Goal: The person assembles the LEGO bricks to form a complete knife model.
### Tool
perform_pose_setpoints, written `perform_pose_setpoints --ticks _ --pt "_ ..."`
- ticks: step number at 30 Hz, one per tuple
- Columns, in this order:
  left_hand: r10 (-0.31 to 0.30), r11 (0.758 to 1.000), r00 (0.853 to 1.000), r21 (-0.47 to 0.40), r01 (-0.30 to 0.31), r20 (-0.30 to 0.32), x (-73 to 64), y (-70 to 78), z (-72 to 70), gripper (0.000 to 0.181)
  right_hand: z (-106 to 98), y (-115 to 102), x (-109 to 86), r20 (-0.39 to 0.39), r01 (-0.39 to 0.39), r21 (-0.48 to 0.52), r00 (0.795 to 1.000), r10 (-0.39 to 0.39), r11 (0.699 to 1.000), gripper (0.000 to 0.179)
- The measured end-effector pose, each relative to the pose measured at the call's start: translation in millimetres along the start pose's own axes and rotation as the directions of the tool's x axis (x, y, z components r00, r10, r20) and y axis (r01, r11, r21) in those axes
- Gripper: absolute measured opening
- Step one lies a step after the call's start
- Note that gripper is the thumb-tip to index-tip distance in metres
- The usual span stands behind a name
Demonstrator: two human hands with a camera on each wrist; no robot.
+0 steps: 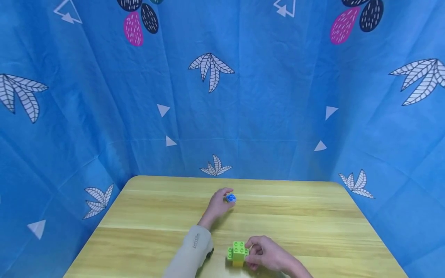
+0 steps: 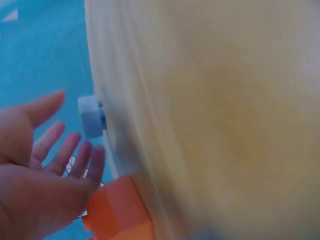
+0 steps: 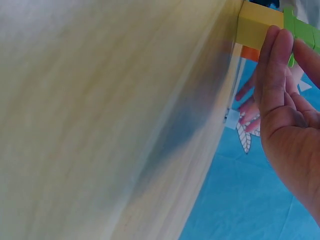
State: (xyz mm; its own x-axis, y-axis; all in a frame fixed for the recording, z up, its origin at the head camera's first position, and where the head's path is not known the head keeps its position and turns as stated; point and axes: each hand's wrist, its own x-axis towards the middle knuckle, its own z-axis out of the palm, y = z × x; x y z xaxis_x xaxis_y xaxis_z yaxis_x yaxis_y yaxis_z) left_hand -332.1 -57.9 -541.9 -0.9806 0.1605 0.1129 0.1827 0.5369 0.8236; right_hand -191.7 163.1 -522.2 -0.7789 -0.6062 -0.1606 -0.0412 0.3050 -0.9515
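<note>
My left hand (image 1: 219, 203) reaches to the far part of the table, its thumb and fingers spread around a small blue toy brick (image 1: 231, 198). In the left wrist view a gap shows between the fingers and the blue brick (image 2: 91, 117). Nearer to me, a stack of green toy bricks (image 1: 238, 250) stands on a yellow brick (image 1: 238, 263). With thumb and fingertips, my right hand (image 1: 269, 255) pinches the right side of the green part. The right wrist view shows the fingers against the green brick (image 3: 303, 34), beside the yellow brick (image 3: 258, 24).
An orange brick (image 2: 120, 210) sits close to the left hand, mostly hidden behind the left wrist in the head view. The wooden table (image 1: 313, 220) has rounded far corners. Blue patterned cloth (image 1: 264, 116) hangs behind it and at both sides.
</note>
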Motion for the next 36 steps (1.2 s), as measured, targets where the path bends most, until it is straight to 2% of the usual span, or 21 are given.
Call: perform_pose_setpoints --ticks 5,11,19,22,27,36 --pt "-0.029 0.998 1.0 0.059 0.029 0.004 9.8 -1.1 6.2 0.047 -1 0 -1.3 -0.009 0.001 -0.011 1.0 -0.002 1.0 0.026" --pt "-0.039 0.997 0.999 0.073 0.039 -0.004 11.7 -1.1 11.0 0.035 0 2 -0.5 -0.007 -0.006 -0.003 1.0 0.006 1.0 0.025" --pt "-0.035 0.997 0.999 0.073 0.034 0.017 10.3 -0.8 7.4 0.031 0 1 -0.3 -0.003 0.005 0.002 1.0 -0.005 1.0 0.025" --pt "-0.034 0.998 0.999 0.053 0.032 0.031 8.8 1.5 3.9 0.035 1 0 -0.2 0.0 0.007 0.001 1.0 -0.007 1.0 0.025" --pt "0.029 1.0 0.998 -0.001 -0.029 0.055 6.0 11.2 -3.6 0.043 2 0 0.6 -0.006 0.006 -0.001 1.0 -0.006 1.0 0.024" --pt "0.127 0.992 0.987 -0.017 -0.126 0.099 -7.0 34.7 -12.1 0.04 2 -1 -0.5 -0.016 0.002 -0.006 1.0 -0.002 1.0 0.023"
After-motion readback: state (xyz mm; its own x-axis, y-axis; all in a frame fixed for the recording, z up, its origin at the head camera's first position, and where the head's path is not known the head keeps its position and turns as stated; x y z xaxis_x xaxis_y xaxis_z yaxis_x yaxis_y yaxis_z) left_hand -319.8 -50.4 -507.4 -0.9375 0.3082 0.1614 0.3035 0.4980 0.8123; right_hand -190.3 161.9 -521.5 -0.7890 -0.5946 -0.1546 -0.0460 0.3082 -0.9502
